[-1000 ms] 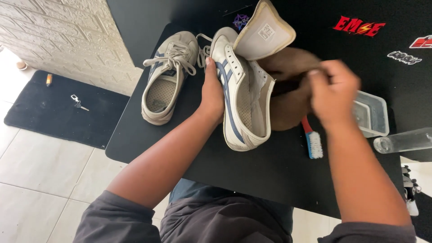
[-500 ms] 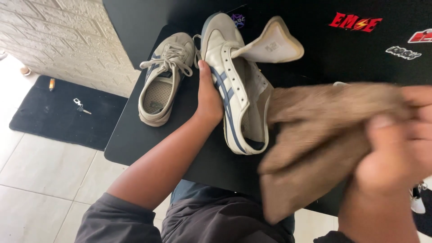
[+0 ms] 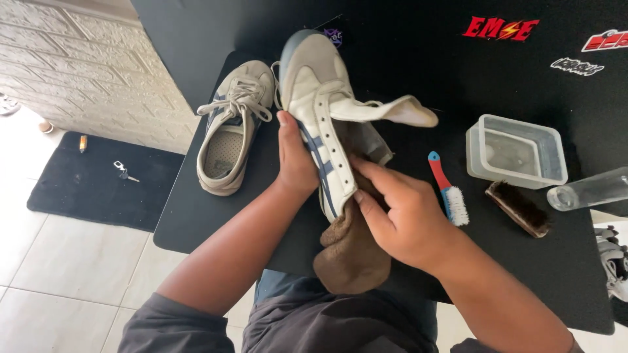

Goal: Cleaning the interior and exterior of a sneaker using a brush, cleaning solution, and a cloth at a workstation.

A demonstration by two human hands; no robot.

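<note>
My left hand [image 3: 296, 160] grips the side of a white sneaker with blue stripes [image 3: 313, 91], holding it tilted above the black table [image 3: 216, 216]. The sneaker has no laces and its tongue [image 3: 386, 110] is folded out to the right. My right hand [image 3: 399, 216] presses a brown cloth [image 3: 350, 252] against the heel end of that sneaker; the cloth hangs down over the table's near edge. A second, laced sneaker [image 3: 232, 127] of the same kind lies on the table to the left.
A red and blue toothbrush [image 3: 447, 189], a clear plastic tub [image 3: 517, 151], a dark wooden brush [image 3: 518, 208] and a clear bottle on its side [image 3: 592, 189] lie on the right. A black mat [image 3: 85, 189] with a key sits on the tiled floor at left.
My right hand swung the brown cloth out to the right and brought it back onto the heel of the sneaker. My left hand tipped the sneaker, toe further away.
</note>
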